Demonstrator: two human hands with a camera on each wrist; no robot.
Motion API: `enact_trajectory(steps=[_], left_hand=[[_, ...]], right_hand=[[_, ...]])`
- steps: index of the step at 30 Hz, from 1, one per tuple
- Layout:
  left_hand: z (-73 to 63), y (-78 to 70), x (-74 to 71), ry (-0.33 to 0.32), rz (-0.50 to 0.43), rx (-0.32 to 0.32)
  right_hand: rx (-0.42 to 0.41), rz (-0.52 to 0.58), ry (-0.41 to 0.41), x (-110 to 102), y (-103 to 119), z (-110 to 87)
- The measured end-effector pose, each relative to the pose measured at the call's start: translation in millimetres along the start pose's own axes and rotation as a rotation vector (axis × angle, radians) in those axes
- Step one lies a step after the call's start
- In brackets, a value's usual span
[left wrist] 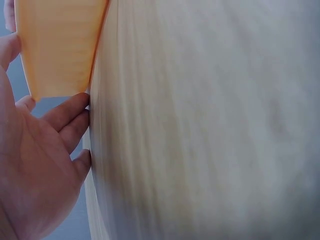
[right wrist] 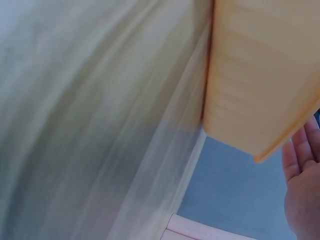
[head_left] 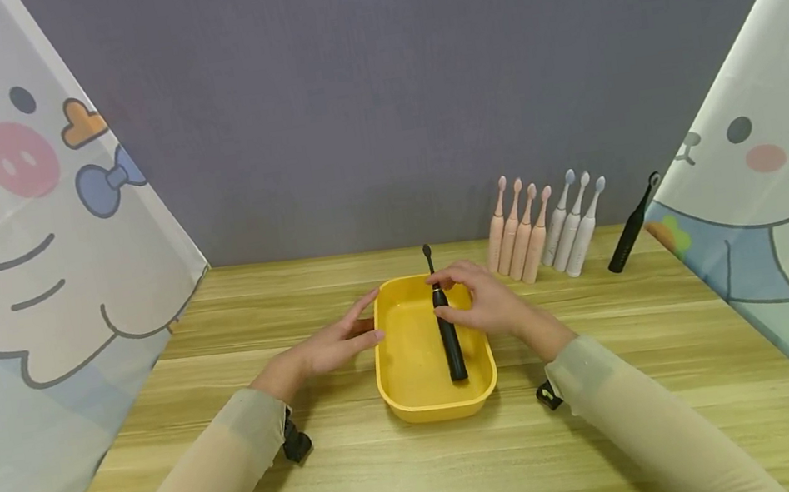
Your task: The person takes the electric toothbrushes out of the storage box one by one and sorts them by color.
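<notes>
A black electric toothbrush (head_left: pixel 451 347) slants inside a yellow plastic tray (head_left: pixel 418 410), its handle end low in the tray and its brush head past the far rim. My right hand (head_left: pixel 481 298) reaches over the tray's right side and holds the toothbrush near the top of its handle with thumb and fingers. The exact contact is partly hidden. At the tray's left wall is my left hand (head_left: pixel 329 348), fingers spread and relaxed, the tips close to or touching the wall. In the left wrist view, those fingers (left wrist: pixel 67 112) lie beside the tray (left wrist: pixel 60 50).
Several pink electric toothbrushes (head_left: pixel 517 237) stand upright behind and right of the tray, beside three white ones (head_left: pixel 574 233). Another black toothbrush (head_left: pixel 631 234) stands farther right. A grey backdrop (head_left: pixel 374 97) rises behind the wooden table (head_left: pixel 427 477); cartoon-printed sheets (head_left: pixel 787 182) hang at both sides.
</notes>
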State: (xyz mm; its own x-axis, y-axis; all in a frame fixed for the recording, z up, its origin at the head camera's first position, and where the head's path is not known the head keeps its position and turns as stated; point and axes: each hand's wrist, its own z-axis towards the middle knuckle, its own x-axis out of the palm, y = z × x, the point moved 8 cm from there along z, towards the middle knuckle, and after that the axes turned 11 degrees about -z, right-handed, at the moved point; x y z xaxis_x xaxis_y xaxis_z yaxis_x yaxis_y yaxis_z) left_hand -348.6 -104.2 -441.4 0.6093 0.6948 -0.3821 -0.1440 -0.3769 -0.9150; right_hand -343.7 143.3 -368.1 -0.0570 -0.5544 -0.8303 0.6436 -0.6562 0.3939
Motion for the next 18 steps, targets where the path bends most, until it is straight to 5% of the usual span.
enact_trajectory(steps=[18], left_hand=[[-2.8, 0.1, 0.4, 0.001, -0.014, -0.008]], right_hand=[[0.003, 0.14, -0.117, -11.2, 16.7, 1.7]])
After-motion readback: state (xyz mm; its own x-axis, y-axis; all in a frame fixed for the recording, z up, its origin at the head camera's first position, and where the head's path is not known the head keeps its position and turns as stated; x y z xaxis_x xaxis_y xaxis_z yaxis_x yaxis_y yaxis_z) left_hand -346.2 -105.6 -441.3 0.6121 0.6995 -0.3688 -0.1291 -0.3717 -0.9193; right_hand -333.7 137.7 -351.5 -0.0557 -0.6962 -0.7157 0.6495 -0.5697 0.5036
